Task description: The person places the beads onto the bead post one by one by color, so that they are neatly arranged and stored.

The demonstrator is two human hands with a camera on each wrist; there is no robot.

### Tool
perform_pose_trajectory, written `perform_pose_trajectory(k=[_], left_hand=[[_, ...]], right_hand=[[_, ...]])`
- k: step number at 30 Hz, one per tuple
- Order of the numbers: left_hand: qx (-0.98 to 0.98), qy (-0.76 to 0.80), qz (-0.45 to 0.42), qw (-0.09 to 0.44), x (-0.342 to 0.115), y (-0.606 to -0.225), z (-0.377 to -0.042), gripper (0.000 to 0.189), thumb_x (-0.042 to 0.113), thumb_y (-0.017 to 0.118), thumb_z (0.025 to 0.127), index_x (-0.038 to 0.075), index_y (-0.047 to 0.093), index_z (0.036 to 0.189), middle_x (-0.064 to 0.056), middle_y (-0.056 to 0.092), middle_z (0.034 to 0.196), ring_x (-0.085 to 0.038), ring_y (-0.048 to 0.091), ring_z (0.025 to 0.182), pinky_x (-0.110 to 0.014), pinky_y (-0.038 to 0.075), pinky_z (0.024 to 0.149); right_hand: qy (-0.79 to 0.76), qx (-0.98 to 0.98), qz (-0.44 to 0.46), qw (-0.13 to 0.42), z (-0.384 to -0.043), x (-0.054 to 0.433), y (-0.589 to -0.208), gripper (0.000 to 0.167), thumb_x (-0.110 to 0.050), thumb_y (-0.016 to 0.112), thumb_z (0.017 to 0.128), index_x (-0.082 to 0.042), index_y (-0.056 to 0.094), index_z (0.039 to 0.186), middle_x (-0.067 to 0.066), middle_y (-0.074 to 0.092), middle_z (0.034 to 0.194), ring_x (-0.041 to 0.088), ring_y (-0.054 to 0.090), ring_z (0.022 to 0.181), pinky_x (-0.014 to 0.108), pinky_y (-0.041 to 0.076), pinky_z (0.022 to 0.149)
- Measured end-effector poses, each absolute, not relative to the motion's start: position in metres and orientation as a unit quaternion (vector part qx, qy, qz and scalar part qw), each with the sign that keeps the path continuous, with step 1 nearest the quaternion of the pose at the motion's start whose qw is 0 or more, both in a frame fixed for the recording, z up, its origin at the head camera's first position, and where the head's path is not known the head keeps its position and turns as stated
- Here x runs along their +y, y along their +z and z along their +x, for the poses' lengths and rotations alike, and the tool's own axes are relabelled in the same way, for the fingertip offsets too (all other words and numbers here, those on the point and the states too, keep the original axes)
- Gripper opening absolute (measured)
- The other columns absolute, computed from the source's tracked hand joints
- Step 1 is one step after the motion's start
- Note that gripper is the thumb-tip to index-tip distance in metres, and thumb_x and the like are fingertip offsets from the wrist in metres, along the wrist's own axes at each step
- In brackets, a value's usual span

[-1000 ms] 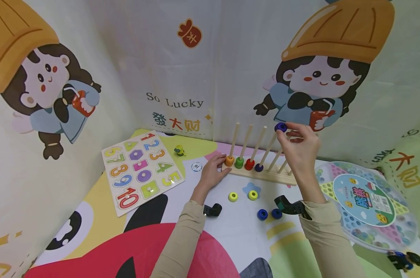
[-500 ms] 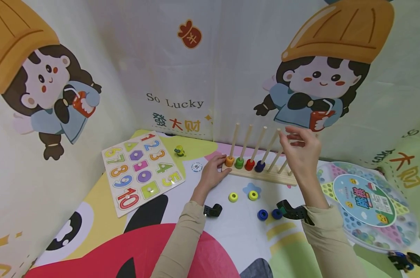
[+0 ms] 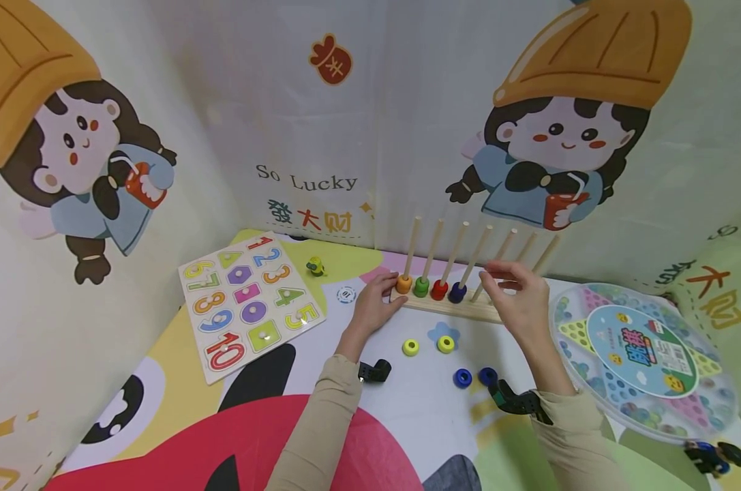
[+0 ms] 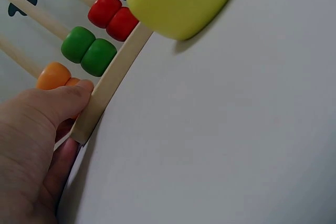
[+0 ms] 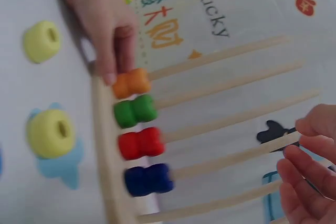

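Observation:
A wooden peg rack (image 3: 450,309) stands at the back of the table with several upright pegs. Its four left pegs carry pairs of beads: orange (image 4: 54,75), green (image 4: 98,57), red (image 5: 140,143) and dark blue (image 5: 148,179). My left hand (image 3: 373,307) grips the left end of the rack's base, thumb beside the orange beads. Nothing is in my right hand (image 3: 523,303), which hovers by the right-hand pegs with loosely bent fingers. Two yellow beads (image 3: 410,353) and two blue beads (image 3: 463,386) lie on the table in front of the rack.
At the left lies a number and shape puzzle board (image 3: 253,312), with a small yellow toy (image 3: 315,266) and a round white chip (image 3: 346,294) nearby. A round marble board game (image 3: 643,354) and a small dark figure (image 3: 714,458) occupy the right.
My right hand let go of the dark blue bead, which dropped down the fourth peg onto the one below. The hand then moved lower. My left hand stayed on the base.

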State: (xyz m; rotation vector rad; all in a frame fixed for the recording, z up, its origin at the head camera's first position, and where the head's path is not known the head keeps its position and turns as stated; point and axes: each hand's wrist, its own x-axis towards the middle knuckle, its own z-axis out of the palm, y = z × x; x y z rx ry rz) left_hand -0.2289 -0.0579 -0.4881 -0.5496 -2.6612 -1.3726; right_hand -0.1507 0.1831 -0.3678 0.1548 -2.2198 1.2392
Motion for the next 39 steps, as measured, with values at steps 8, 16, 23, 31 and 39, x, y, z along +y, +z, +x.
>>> perform_pose_trajectory(k=[8, 16, 23, 31, 39], left_hand=[[-0.873, -0.45, -0.181, 0.045, -0.057, -0.486, -0.229, 0.049, 0.021, 0.073, 0.091, 0.002, 0.059, 0.135, -0.007, 0.055, 0.137, -0.02, 0.058, 0.118, -0.024, 0.05, 0.097], [-0.872, -0.452, -0.181, 0.045, -0.056, -0.485, -0.228, 0.049, 0.02, 0.072, 0.091, 0.001, 0.059, 0.134, -0.007, 0.055, 0.137, -0.021, 0.058, 0.118, -0.025, 0.05, 0.098], [-0.873, -0.452, -0.178, 0.042, -0.056, -0.486, -0.227, 0.049, 0.021, 0.072, 0.092, 0.002, 0.059, 0.135, -0.007, 0.055, 0.138, -0.021, 0.058, 0.118, -0.025, 0.05, 0.098], [-0.873, -0.453, -0.178, 0.044, -0.056, -0.485, -0.228, 0.049, 0.021, 0.072, 0.092, 0.002, 0.059, 0.135, -0.007, 0.055, 0.137, -0.021, 0.059, 0.116, -0.025, 0.051, 0.097], [-0.874, -0.452, -0.173, 0.04, -0.057, -0.485, -0.227, 0.049, 0.021, 0.072, 0.092, 0.002, 0.058, 0.135, -0.007, 0.055, 0.137, -0.021, 0.059, 0.116, -0.025, 0.051, 0.097]], right_hand=[[0.443, -0.866, 0.071, 0.221, -0.142, 0.184, -0.396, 0.018, -0.002, 0.075, 0.085, 0.003, 0.072, 0.102, 0.015, 0.072, 0.099, 0.021, 0.069, 0.086, 0.022, 0.057, 0.074], [0.452, -0.88, 0.087, 0.118, -0.134, 0.184, -0.42, 0.026, -0.003, 0.074, 0.086, 0.005, 0.069, 0.11, 0.018, 0.07, 0.106, 0.035, 0.068, 0.096, 0.052, 0.057, 0.083], [0.44, -0.886, 0.147, 0.016, -0.131, 0.183, -0.435, 0.032, -0.001, 0.077, 0.083, 0.007, 0.067, 0.113, 0.02, 0.069, 0.108, 0.036, 0.067, 0.099, 0.05, 0.057, 0.084], [0.414, -0.895, 0.166, -0.026, -0.127, 0.178, -0.442, 0.029, -0.001, 0.079, 0.08, 0.002, 0.07, 0.107, 0.012, 0.071, 0.102, 0.028, 0.067, 0.093, 0.04, 0.059, 0.079], [0.407, -0.898, 0.166, -0.002, -0.127, 0.176, -0.443, 0.021, 0.002, 0.078, 0.08, 0.0, 0.073, 0.1, 0.01, 0.07, 0.098, 0.026, 0.068, 0.088, 0.035, 0.06, 0.075]])
